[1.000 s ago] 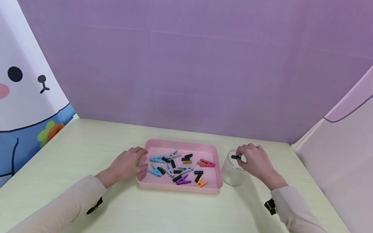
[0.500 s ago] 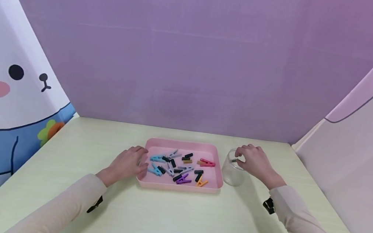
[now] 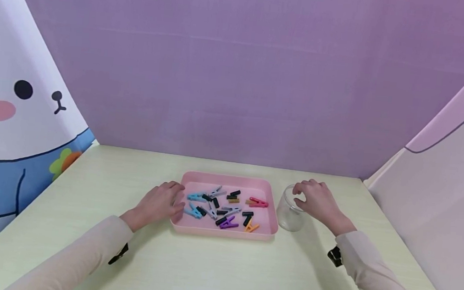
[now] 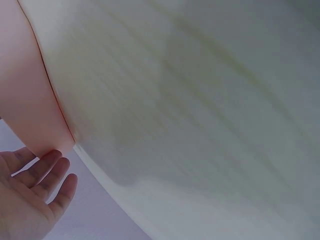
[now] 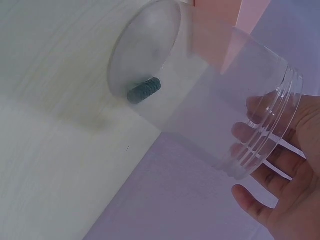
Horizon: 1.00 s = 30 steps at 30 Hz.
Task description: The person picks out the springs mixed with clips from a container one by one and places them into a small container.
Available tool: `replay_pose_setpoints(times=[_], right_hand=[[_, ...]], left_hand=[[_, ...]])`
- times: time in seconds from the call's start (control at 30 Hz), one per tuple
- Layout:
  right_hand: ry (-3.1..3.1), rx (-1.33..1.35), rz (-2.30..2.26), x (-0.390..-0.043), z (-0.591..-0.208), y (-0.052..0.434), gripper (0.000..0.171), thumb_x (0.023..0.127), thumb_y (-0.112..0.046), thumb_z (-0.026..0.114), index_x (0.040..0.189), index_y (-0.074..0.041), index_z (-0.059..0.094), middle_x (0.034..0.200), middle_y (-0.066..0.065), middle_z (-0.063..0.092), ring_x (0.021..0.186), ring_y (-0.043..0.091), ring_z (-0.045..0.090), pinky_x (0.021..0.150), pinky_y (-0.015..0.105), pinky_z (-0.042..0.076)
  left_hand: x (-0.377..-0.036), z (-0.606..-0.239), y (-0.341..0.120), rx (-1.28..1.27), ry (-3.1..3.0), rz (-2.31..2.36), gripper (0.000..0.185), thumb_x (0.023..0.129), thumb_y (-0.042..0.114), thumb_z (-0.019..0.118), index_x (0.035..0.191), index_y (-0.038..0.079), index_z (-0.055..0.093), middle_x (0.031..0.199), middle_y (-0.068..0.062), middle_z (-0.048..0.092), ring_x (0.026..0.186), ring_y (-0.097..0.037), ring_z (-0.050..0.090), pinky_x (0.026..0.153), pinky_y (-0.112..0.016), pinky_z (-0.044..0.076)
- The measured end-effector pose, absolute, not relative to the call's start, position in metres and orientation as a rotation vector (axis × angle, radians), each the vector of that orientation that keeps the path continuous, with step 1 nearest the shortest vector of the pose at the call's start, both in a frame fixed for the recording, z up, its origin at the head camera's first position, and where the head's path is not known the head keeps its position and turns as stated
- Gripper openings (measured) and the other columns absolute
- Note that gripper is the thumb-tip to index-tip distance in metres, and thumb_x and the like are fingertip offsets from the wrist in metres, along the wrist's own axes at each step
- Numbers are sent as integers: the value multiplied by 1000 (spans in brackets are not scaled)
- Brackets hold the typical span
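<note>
Head view: jar on worktop, just right of tray of clips. Right hand over jar mouth, fingers loosely curled, gripping nothing. Left hand relaxed, touching tray's left rim.

Left wrist: fingers straight beside tray.

Right wrist: black spring on jar bottom; fingers spread at rim, empty.

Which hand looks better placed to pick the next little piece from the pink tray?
Probably the left hand: it rests against the pink tray edge beside the clips. The right hand hovers over the jar.
</note>
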State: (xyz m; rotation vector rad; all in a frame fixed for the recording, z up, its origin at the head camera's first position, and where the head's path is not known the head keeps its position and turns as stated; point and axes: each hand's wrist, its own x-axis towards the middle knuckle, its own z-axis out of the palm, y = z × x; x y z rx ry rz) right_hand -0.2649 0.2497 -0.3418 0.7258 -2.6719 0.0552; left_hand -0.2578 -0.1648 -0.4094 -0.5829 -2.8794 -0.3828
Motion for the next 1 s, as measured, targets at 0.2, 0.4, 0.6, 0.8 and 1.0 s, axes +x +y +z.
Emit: replay_pose_setpoints(times=[0.2,0.4,0.6,0.8,1.0], right_hand=[[-2642,747,46,-266,-339,249,14,70,-11,73,83,-10,66,78,0,66,73,21,57,65,43,47],[-2602,776,46,-264,-331,240,14,72,-12,73,85,-11,67,80,1,67,75,22,58,66,42,47],[-2589,818,50,-260,-324,223,14,73,-12,73,85,-12,67,83,1,68,77,21,57,71,44,47],[-2601,886,33,-253,-324,202,16,73,-13,74,88,-13,68,86,-1,68,80,19,58,77,43,48],[-2661,942,37,-250,-335,186,17,73,-14,74,88,-14,67,87,-1,68,80,18,57,77,41,47]], left_hand=[[-256,-408,-164,-594,-2865,-388,50,81,33,63,118,1,56,119,-15,57,108,-32,55,83,-42,51],[-255,-407,-165,-605,-2852,-386,48,81,32,63,116,1,57,118,-16,58,106,-32,56,81,-42,51],[-255,-408,-166,-610,-2846,-382,49,80,33,63,117,1,56,118,-15,58,106,-32,56,81,-41,51],[-255,-408,-166,-614,-2849,-377,49,81,34,63,117,1,56,118,-16,58,106,-32,56,81,-42,51],[-255,-407,-166,-615,-2856,-378,49,81,34,63,117,1,56,118,-16,58,107,-32,56,82,-42,51]])
